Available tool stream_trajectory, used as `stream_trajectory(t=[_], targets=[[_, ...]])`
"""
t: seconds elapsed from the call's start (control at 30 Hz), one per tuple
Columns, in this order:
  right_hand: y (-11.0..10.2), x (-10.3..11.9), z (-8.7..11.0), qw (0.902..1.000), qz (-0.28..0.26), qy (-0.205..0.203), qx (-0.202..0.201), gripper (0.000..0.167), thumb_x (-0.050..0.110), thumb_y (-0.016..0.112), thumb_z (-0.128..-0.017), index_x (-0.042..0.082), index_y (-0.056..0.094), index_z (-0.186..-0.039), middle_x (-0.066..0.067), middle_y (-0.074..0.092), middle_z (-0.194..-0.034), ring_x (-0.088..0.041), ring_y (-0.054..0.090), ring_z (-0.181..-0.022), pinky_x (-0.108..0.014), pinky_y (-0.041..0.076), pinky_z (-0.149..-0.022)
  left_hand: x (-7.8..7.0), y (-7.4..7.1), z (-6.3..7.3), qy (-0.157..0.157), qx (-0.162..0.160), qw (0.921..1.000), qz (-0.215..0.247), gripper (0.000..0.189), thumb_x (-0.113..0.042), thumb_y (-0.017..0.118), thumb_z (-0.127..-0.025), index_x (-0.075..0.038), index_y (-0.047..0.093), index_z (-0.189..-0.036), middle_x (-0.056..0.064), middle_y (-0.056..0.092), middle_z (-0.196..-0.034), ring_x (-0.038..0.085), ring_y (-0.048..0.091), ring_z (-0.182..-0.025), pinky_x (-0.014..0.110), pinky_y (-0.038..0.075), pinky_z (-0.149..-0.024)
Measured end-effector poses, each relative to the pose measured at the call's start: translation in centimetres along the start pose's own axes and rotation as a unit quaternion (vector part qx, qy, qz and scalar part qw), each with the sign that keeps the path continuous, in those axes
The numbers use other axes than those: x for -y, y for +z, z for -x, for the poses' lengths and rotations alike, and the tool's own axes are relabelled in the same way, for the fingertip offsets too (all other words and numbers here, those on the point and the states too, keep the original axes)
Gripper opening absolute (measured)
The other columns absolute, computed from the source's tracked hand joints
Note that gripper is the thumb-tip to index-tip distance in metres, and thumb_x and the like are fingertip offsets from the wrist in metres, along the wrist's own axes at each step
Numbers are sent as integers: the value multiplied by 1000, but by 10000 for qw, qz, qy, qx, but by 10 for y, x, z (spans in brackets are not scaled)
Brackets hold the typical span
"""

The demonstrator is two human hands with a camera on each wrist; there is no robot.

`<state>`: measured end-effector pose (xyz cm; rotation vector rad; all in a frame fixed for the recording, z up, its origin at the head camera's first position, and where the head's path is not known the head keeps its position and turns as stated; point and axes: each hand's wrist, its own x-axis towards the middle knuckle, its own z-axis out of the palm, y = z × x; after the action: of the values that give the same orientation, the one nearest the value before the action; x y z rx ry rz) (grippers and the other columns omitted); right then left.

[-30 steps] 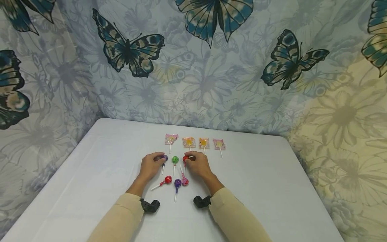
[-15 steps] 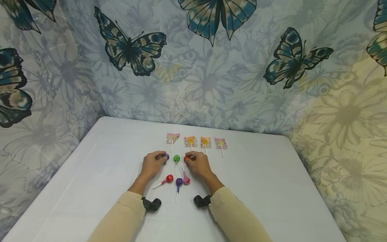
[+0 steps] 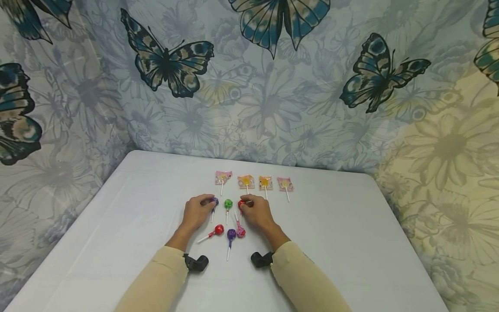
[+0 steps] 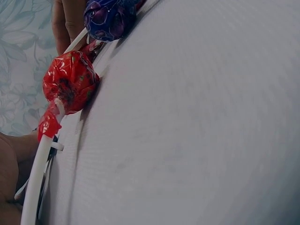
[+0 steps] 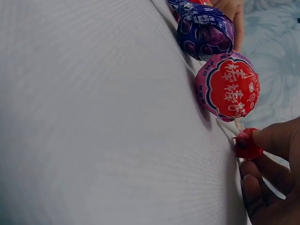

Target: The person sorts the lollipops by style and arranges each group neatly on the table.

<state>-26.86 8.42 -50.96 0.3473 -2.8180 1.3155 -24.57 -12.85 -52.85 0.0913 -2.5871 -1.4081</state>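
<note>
In the head view, my left hand (image 3: 196, 212) pinches the head of a dark purple lollipop (image 3: 215, 201), its stick toward me. Opposite it, my right hand (image 3: 258, 212) holds a red lollipop (image 3: 241, 204) between thumb and finger, as the right wrist view shows too. Between the hands lies a green lollipop (image 3: 228, 203). Nearer to me are another red lollipop (image 3: 219, 229), slanted with its stick to the lower left, a second purple lollipop (image 3: 231, 234), and a pink lollipop (image 3: 241, 233) whose stick points away. The left wrist view shows this nearer red lollipop (image 4: 70, 83) close up.
Along the back of the white table (image 3: 331, 242) lie flat lollipops in clear wrappers, two pinkish, one at the left end (image 3: 223, 177) and one at the right (image 3: 286, 183), with two orange ones (image 3: 246, 181) between. A butterfly-patterned wall covering (image 3: 269, 108) stands behind the table.
The head view has shifted slightly, moving the scene a little to the right. Both hands keep their hold on the same lollipops, and the other lollipops stay in place.
</note>
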Motion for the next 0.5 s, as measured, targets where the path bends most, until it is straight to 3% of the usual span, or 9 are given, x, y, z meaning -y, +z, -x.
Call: stream_trajectory(t=[0.5], targets=[[0, 0, 1, 10000, 37, 31, 31, 25, 11, 68, -89, 10, 71, -113, -1, 69, -103, -14, 61, -86, -33, 49, -78, -1, 0, 0, -52, 34, 9999, -79, 29, -14, 70, -89, -8, 69, -118, 11, 67, -108, 27, 58, -99, 41, 47, -85]])
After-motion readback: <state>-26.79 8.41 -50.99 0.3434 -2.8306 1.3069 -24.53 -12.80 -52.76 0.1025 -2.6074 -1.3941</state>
